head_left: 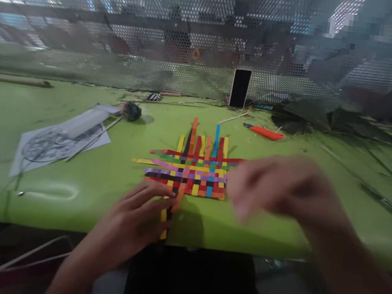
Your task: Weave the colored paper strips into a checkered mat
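Woven mat of coloured paper strips on a green desk. The woven mat (201, 174) lies at the middle of the desk (1, 116), close to the near edge, its loose ends projecting toward the far edge and to the left. An orange strip (193, 134) and a blue strip (217, 135) extend farthest toward the far edge.

The left hand (136, 214) rests at the mat's near left corner, fingers slightly apart over the dark, orange and yellow strips; whether its grip pinches any of them cannot be told. The right hand (274, 184), blurred, is at the mat's right side; the state of its grip cannot be determined, nor whether it touches a strip.

Beyond the mat, a red-handled knife (265, 133) lies right of centre, and a phone (240, 89) stands upright near the far edge. Toward the left edge are a printed sheet (52, 145) and, just beside it, a dark ball (131, 111). Dark foliage (301, 116) occupies the far right part.
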`<state>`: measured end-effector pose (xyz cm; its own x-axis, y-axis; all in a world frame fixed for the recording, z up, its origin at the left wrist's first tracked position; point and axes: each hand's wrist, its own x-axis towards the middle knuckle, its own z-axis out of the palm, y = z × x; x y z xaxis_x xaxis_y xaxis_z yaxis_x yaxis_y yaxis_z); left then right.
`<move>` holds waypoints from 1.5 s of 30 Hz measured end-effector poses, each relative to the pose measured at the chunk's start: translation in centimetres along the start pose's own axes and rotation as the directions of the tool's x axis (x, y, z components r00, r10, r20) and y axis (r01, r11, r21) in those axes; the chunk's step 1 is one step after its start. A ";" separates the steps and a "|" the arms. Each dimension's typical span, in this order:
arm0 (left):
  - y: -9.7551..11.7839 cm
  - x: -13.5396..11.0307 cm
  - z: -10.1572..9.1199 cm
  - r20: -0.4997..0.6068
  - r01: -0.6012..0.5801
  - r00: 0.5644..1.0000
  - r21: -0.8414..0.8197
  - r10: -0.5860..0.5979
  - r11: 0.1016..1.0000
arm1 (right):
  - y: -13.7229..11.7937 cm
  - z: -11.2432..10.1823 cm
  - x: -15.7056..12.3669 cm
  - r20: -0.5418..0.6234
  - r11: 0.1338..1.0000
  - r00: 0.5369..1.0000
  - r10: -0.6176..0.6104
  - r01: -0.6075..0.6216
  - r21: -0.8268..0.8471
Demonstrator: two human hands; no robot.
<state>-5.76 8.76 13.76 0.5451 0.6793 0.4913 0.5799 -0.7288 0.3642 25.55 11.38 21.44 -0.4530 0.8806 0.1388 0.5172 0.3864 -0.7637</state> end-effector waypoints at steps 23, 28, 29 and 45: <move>0.5 2.8 2.3 0.007 -0.114 0.993 0.106 0.114 0.988 | 6.4 6.6 9.3 0.134 0.926 0.973 -0.186 0.220 -0.307; -0.3 2.8 2.6 -0.008 -0.238 0.971 0.090 0.240 0.967 | 6.1 6.8 9.5 0.166 0.897 0.967 -0.195 0.244 -0.369; -0.4 2.9 2.7 -0.012 -0.250 0.968 0.086 0.252 0.964 | 6.0 6.9 9.5 0.172 0.883 0.966 -0.191 0.246 -0.399; 1.0 1.3 2.2 0.000 -0.203 0.979 -0.065 0.203 0.977 | 5.5 7.2 9.3 0.203 0.817 0.963 -0.177 0.259 -0.516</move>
<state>-3.14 9.08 13.03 0.6514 0.5170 0.5553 0.4168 -0.8554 0.3075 18.95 19.71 14.02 -0.6754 0.7238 0.1408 0.6795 0.6851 -0.2624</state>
